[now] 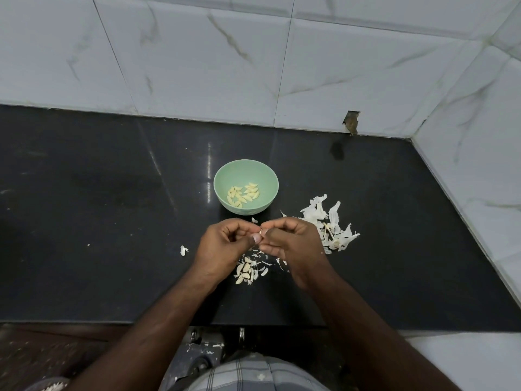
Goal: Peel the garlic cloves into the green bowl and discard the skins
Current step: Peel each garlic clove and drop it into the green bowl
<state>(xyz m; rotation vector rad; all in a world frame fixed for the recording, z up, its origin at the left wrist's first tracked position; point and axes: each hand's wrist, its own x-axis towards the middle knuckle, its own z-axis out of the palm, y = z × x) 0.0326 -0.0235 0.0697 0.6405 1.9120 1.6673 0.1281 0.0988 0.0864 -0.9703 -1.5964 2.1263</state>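
Note:
The green bowl (245,170) stands on the black counter (112,221) and holds several peeled garlic cloves (243,195). Just in front of the bowl, my left hand (225,244) and my right hand (290,241) meet fingertip to fingertip and pinch one small garlic clove (262,232) between them; most of it is hidden by the fingers. Under my hands lies a little heap of unpeeled cloves and skin bits (246,270). A bigger pile of white garlic skins (328,224) lies to the right of my right hand.
A single skin scrap (183,250) lies left of my left hand. White marble-look tiled walls (253,66) close the counter at the back and on the right. The counter's front edge (84,323) runs near my body, with skin flakes on the floor below.

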